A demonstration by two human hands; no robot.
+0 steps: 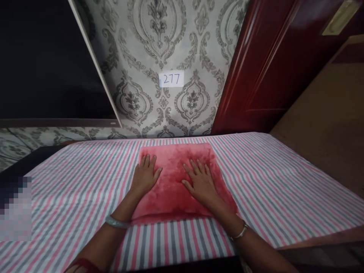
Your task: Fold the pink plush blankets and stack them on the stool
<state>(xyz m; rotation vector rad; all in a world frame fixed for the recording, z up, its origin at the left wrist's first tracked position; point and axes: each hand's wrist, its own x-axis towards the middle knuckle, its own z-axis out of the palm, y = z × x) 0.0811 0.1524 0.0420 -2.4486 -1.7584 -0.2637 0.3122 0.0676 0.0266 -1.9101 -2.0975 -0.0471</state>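
Note:
A red, plush-looking folded cloth point(170, 185) lies flat on a striped tablecloth point(91, 182). Its surface shows lighter and darker patches, and a fold runs along its near edge. My left hand point(145, 173) rests palm down on its left side, fingers stretched forward and the thumb out to the right. On the right side of the cloth lies my right hand point(201, 181), flat with its fingers spread. Neither hand grips anything. A pale bangle circles my left wrist, and a thin silver one is on the right.
Behind the table stands a patterned wall with a paper label point(171, 79) reading 277. A large dark screen point(51, 64) is at the left. To the right are a dark red door point(256, 68) and a brown panel point(327, 113). A blurred patch covers the left edge.

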